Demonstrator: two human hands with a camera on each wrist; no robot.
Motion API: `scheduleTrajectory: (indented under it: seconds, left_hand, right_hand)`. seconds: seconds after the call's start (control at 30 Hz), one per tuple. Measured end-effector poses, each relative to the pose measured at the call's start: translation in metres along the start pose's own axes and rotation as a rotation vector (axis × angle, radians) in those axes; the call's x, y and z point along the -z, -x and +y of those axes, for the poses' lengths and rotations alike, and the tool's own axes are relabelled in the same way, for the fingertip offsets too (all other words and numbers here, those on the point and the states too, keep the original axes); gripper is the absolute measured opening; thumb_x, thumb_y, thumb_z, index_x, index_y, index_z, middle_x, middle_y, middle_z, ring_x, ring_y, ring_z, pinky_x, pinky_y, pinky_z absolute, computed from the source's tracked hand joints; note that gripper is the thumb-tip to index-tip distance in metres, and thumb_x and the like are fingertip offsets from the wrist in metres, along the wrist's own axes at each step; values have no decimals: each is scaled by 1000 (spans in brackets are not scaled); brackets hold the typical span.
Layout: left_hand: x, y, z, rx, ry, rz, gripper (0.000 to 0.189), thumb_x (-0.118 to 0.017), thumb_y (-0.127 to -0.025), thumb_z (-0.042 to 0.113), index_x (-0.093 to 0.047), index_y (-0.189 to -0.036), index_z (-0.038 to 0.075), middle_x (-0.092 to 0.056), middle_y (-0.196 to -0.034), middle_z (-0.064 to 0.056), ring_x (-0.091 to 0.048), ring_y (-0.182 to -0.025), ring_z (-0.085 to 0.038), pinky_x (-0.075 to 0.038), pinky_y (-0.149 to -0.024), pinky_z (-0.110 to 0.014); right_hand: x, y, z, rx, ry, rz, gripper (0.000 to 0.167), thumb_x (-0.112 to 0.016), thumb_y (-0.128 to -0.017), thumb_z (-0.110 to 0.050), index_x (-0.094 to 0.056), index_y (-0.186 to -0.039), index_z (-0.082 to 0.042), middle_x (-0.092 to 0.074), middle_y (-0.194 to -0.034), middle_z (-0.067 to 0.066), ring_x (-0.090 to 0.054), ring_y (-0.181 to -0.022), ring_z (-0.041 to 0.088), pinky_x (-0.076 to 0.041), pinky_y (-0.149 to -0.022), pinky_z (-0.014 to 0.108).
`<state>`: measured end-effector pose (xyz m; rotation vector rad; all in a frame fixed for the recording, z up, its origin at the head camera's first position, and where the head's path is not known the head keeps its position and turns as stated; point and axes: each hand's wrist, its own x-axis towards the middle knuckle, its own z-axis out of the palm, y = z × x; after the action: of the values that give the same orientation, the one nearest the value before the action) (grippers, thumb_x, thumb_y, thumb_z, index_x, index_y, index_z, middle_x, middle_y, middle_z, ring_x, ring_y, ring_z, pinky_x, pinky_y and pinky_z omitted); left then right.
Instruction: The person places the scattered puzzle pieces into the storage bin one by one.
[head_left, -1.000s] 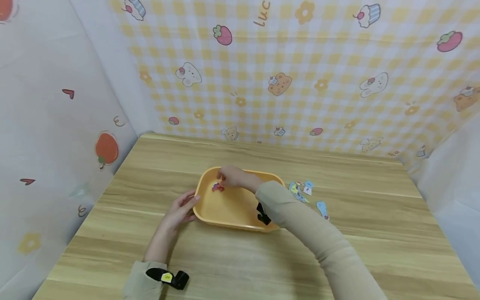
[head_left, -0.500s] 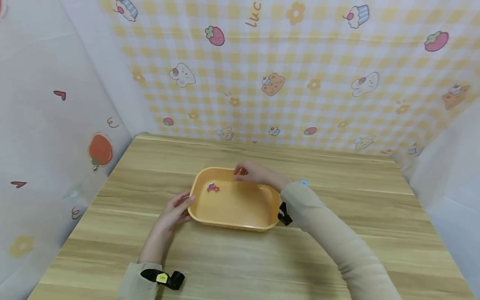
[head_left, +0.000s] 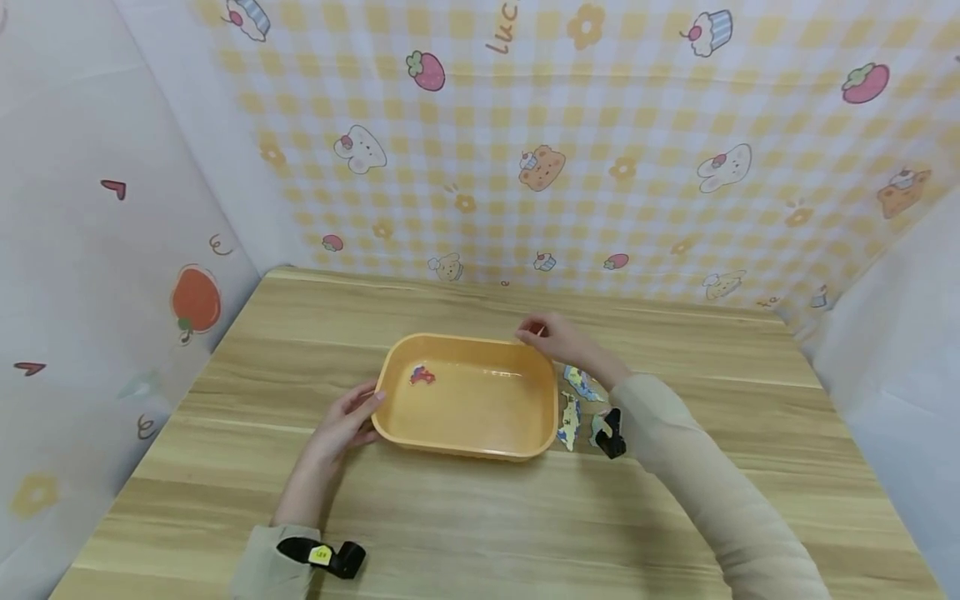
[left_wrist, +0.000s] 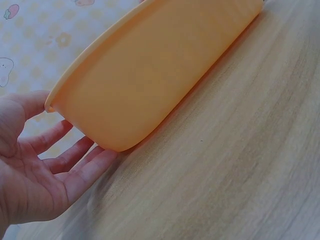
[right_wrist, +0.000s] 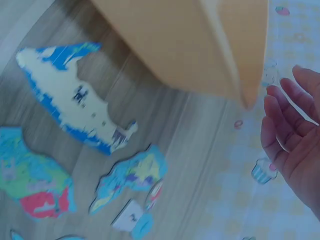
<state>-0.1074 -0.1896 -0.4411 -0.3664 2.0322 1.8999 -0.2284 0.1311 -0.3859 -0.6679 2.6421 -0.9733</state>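
My left hand holds the left end of a yellow-orange plastic basin. In the left wrist view the thumb lies over the rim and the fingers bear against the outer wall. One small red and purple puzzle piece lies on the basin floor, near its far left corner. At the far right corner, my right hand hovers by the rim. Its fingers are loosely bent in the right wrist view, and nothing shows between them.
Several map-like puzzle pieces lie on the wooden table right of the basin, including a cream and blue one, a green and red one and a blue and yellow one. A checked cloth hangs behind the table.
My right hand has moved right, from above the small red piece inside the basin to the far right corner, uncovering pieces beside it. The left hand keeps its hold on the basin.
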Motion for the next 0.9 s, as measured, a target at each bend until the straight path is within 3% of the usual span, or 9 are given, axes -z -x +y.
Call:
scheduleTrajectory:
  seconds: [0.27, 0.5, 0.7, 0.9]
  left_hand:
    - [1, 0, 1, 2, 1, -2, 60, -51, -93, 35, -29, -142, 7, -35, -142, -21, -58, -97, -10, -54, -81, -25]
    - [2, -1, -1, -5, 4, 0, 60, -52, -92, 34, -30, -141, 6, -37, -140, -20, -57, -98, -10, -54, -83, -27]
    - [3, -2, -1, -15, 4, -8, 62, -52, -92, 35, -29, -141, 5, -36, -140, -22, -58, -99, -13, -54, -84, -29]
    - [2, -2, -1, -10, 4, -4, 62, -52, -92, 36, -29, -141, 6, -36, -141, -21, -58, -99, -12, -54, -82, -27]
  right_hand:
    - [11, 19, 32, -70, 16, 51, 29, -47, -96, -16, -59, -106, 7, -62, -98, 23, -58, -84, 27, -52, -72, 35]
    - [16, 33, 59, -125, 55, 63, 29, -48, -95, -16, -59, -104, 9, -63, -94, 23, -59, -81, 26, -53, -68, 33]
    - [20, 42, 73, -157, 60, 59, 23, -50, -92, -9, -59, -101, 9, -63, -89, 21, -58, -79, 25, -51, -65, 30]
    - [20, 48, 81, -168, 90, 58, 18, -55, -87, -4, -59, -99, 10, -62, -90, 22, -58, -81, 28, -53, -71, 34]
